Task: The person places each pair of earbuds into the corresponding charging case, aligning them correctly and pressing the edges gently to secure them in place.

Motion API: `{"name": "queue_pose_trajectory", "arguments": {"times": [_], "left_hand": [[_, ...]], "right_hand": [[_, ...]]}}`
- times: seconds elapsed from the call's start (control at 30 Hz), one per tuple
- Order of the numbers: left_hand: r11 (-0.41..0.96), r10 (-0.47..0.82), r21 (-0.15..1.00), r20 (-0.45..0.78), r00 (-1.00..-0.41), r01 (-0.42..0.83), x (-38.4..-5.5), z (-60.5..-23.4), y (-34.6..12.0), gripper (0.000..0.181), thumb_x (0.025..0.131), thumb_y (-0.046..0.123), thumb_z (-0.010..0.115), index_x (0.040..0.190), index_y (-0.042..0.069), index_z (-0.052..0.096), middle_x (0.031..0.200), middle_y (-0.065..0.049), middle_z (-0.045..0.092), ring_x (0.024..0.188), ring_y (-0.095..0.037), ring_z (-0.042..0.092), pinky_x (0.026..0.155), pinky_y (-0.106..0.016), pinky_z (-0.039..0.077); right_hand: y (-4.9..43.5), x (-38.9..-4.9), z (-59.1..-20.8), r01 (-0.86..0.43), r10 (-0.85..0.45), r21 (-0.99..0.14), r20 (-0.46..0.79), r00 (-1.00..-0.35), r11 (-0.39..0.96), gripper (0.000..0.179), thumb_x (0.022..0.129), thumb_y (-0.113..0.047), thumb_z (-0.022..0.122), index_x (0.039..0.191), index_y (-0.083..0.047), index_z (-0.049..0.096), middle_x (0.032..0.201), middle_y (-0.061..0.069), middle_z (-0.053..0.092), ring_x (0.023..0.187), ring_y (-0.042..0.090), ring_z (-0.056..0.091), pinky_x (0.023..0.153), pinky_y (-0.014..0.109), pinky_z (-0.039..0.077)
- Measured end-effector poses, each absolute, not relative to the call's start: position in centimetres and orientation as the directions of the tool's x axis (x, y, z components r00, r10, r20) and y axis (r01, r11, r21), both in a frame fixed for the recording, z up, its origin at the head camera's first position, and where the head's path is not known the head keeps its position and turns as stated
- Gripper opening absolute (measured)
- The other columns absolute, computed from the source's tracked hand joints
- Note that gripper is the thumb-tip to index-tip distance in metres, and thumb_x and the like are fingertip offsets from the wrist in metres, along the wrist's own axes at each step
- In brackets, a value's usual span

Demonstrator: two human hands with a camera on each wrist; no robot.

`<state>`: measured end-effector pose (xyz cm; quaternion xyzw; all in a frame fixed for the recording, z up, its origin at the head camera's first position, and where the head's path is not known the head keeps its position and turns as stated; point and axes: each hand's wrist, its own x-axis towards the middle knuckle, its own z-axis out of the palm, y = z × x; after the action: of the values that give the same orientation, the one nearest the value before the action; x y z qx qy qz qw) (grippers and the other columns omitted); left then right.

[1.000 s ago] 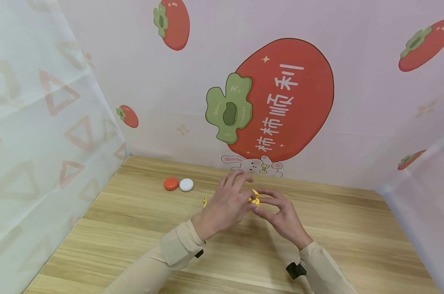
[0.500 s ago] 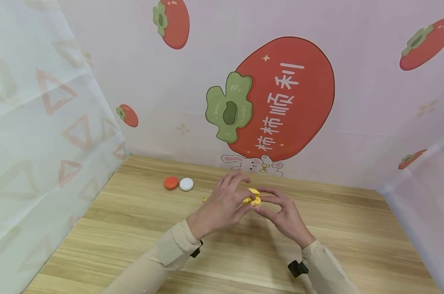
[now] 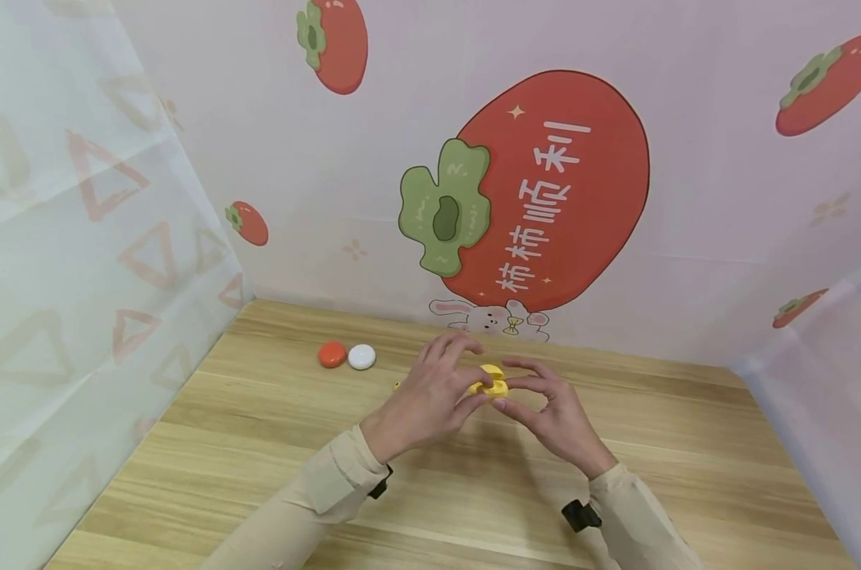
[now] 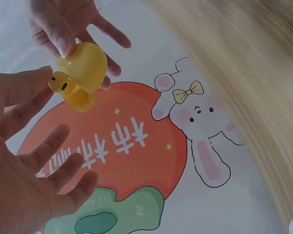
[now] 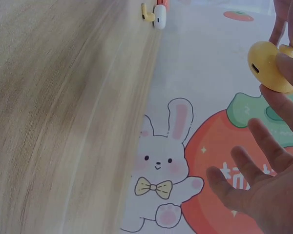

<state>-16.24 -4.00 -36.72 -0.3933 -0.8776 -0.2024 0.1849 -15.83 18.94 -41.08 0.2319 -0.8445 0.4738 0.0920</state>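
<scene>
Over the middle of the table, my right hand (image 3: pixel 558 416) grips a yellow earbud charging case (image 4: pixel 91 66) with its lid raised. My left hand (image 3: pixel 426 396) pinches a yellow earbud (image 4: pixel 62 83) between thumb and index finger, right at the case's opening; its other fingers are spread. In the right wrist view, the case (image 5: pixel 266 66) shows a dark oval port on its rounded outside. A second yellow earbud (image 5: pixel 145 13) lies on the table to the left, mostly hidden behind my left hand in the head view.
A red rounded case (image 3: pixel 332 355) and a white rounded case (image 3: pixel 362 358) sit side by side at the table's back left. The wooden table (image 3: pixel 209 443) meets a printed back wall (image 3: pixel 295 261) with persimmons and a rabbit. Side panels stand left and right.
My left hand has shifted slightly left and my right hand slightly right. More of the yellow case and its open inside shows between them. The red and white cases stay put.
</scene>
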Motion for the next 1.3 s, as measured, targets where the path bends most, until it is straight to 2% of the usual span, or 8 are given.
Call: {"name": "queue_pose_trajectory", "arguments": {"times": [0.47,0.67,0.97,1.17,1.3], "left_hand": [[0.602,0.599,0.23,0.503,-0.623,0.764,-16.5,-36.6,-4.3,0.014,0.088,0.018,0.082,0.101,0.017,0.078,0.128,-0.009,0.058,0.128,-0.03,0.046,0.103,-0.05,0.043],[0.594,0.594,0.244,0.509,-0.622,0.767,-16.7,-36.9,-4.4,0.016,0.088,0.023,0.082,0.103,0.018,0.079,0.128,-0.008,0.058,0.128,-0.03,0.046,0.101,-0.049,0.044],[0.545,0.622,0.229,0.534,-0.572,0.807,-17.1,-37.3,-5.0,0.019,0.086,0.019,0.083,0.104,0.021,0.08,0.126,-0.007,0.058,0.127,-0.028,0.046,0.097,-0.048,0.045],[0.53,0.616,0.248,0.544,-0.569,0.811,-17.3,-37.3,-4.9,0.017,0.088,0.023,0.081,0.105,0.021,0.08,0.124,-0.007,0.058,0.125,-0.027,0.047,0.094,-0.047,0.046],[0.522,0.608,0.264,0.552,-0.571,0.811,-17.3,-37.5,-4.7,0.016,0.088,0.025,0.081,0.104,0.02,0.081,0.122,-0.006,0.059,0.124,-0.027,0.048,0.097,-0.047,0.045]], "right_hand": [[18.9,-15.7,-40.9,-0.478,-0.301,-0.757,0.376,-0.876,0.445,0.02,0.088,-0.017,0.081,0.108,-0.014,0.08,0.133,0.011,0.062,0.13,0.031,0.052,0.1,0.065,0.041],[18.9,-15.7,-41.0,-0.475,-0.298,-0.759,0.375,-0.878,0.446,0.02,0.087,-0.017,0.082,0.107,-0.015,0.08,0.133,0.011,0.062,0.13,0.031,0.052,0.1,0.065,0.041],[18.9,-15.7,-41.1,-0.488,-0.31,-0.762,0.383,-0.87,0.426,0.021,0.087,-0.015,0.082,0.108,-0.015,0.08,0.133,0.008,0.062,0.129,0.03,0.052,0.099,0.063,0.042],[18.9,-15.7,-41.2,-0.49,-0.313,-0.759,0.385,-0.869,0.428,0.02,0.087,-0.017,0.082,0.107,-0.016,0.081,0.132,0.004,0.062,0.129,0.029,0.052,0.099,0.064,0.041],[18.9,-15.7,-41.3,-0.483,-0.311,-0.764,0.377,-0.872,0.427,0.02,0.087,-0.018,0.082,0.107,-0.018,0.081,0.133,0.004,0.061,0.13,0.028,0.051,0.1,0.064,0.041]]}}
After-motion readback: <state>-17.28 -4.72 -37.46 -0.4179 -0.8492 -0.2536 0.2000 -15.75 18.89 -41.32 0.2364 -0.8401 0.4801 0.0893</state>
